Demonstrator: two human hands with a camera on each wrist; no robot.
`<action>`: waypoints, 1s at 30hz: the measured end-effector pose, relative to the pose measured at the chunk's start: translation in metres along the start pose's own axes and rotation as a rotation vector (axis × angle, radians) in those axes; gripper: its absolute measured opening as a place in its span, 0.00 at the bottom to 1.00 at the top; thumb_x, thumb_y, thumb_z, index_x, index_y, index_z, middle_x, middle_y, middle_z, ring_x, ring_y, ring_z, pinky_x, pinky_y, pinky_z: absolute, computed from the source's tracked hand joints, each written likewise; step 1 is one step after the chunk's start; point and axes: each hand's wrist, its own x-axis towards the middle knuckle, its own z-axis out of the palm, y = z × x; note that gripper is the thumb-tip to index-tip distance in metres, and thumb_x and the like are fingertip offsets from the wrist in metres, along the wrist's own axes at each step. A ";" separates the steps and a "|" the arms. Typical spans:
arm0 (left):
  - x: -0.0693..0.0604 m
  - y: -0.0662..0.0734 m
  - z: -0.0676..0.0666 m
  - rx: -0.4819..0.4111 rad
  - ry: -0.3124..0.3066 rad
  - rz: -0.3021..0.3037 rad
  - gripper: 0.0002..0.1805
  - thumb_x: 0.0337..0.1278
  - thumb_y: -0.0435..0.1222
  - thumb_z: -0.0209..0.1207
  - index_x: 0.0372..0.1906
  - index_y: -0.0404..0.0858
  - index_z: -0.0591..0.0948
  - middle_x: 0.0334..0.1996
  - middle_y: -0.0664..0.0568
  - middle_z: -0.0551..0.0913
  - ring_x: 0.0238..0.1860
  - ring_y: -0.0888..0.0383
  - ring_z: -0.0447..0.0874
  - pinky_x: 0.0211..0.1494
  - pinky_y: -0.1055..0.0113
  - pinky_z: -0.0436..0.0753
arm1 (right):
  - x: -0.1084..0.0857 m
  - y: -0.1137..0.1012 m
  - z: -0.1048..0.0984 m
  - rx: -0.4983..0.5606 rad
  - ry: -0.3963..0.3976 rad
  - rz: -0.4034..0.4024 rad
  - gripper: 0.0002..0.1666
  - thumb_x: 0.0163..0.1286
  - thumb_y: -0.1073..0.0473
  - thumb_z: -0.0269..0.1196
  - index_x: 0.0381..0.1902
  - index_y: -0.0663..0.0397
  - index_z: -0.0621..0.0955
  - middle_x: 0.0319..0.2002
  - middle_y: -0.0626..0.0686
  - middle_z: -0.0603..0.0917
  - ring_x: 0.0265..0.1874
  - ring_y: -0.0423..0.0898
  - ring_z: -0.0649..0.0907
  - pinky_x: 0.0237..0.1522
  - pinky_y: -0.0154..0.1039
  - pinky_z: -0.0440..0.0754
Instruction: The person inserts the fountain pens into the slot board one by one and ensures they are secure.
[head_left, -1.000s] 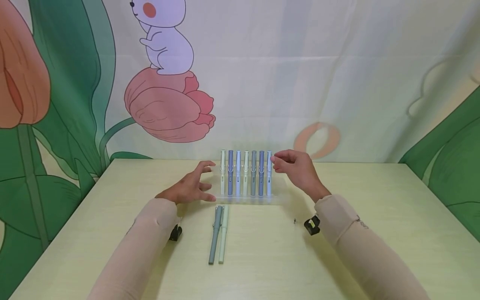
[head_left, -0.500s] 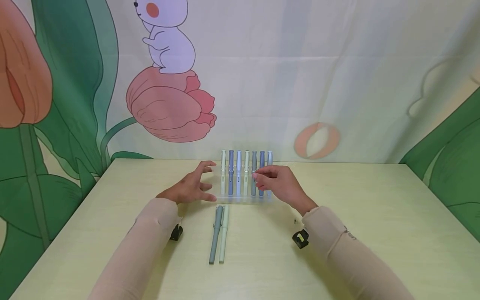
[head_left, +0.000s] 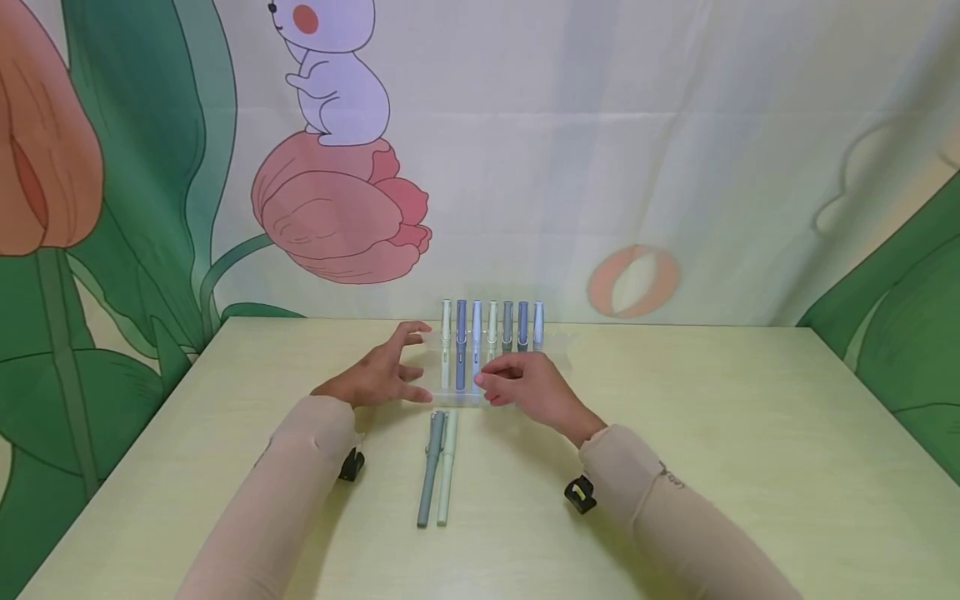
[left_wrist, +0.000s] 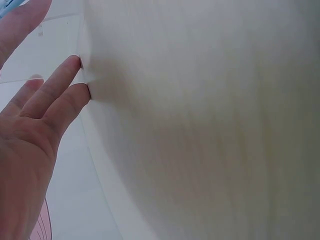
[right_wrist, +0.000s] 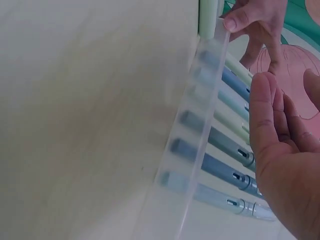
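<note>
A clear pen rack [head_left: 558, 340] holds several upright capped pens in pale green, blue, light blue and grey, among them a dark blue pen [head_left: 461, 367]. My left hand [head_left: 378, 371] is at the rack's left end; its thumb is on the front edge in the right wrist view, and its fingers reach toward the back. In front of the rack, my right hand [head_left: 528, 385] covers the lower parts of several pens. Its fingers bend loosely, with nothing visible between thumb and fingers in the right wrist view. A grey pen [head_left: 429, 475] and a pale green pen [head_left: 447, 471] lie on the table.
The light wooden table [head_left: 712, 467] extends widely on both sides. Behind it hangs a curtain [head_left: 510, 167] printed with flowers and a white animal. A black wrist camera [head_left: 580, 494] sits below the right sleeve.
My right hand has moved left and toward me, from beside the rightmost pen to in front of the middle pens. The left hand and the pens stay where they were.
</note>
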 end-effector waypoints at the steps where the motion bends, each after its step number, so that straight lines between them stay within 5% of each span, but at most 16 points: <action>1: 0.000 0.000 0.000 -0.002 0.000 -0.003 0.57 0.47 0.29 0.74 0.73 0.60 0.49 0.78 0.43 0.51 0.67 0.37 0.72 0.63 0.45 0.76 | 0.000 0.000 0.002 0.003 -0.006 0.003 0.17 0.68 0.56 0.69 0.47 0.64 0.85 0.37 0.60 0.87 0.37 0.57 0.87 0.44 0.43 0.87; 13: 0.000 0.003 -0.002 -0.012 -0.019 -0.003 0.56 0.48 0.29 0.74 0.73 0.59 0.49 0.78 0.42 0.51 0.67 0.37 0.72 0.64 0.44 0.74 | 0.006 0.000 0.021 0.020 -0.065 0.068 0.19 0.68 0.53 0.68 0.48 0.62 0.85 0.36 0.55 0.87 0.33 0.47 0.87 0.43 0.41 0.87; 30: 0.000 0.003 -0.004 -0.018 -0.037 -0.001 0.57 0.49 0.29 0.74 0.74 0.54 0.47 0.78 0.41 0.50 0.67 0.37 0.71 0.64 0.43 0.73 | 0.007 -0.002 0.034 -0.007 -0.096 0.108 0.17 0.68 0.50 0.69 0.45 0.58 0.87 0.37 0.53 0.87 0.33 0.47 0.88 0.42 0.40 0.87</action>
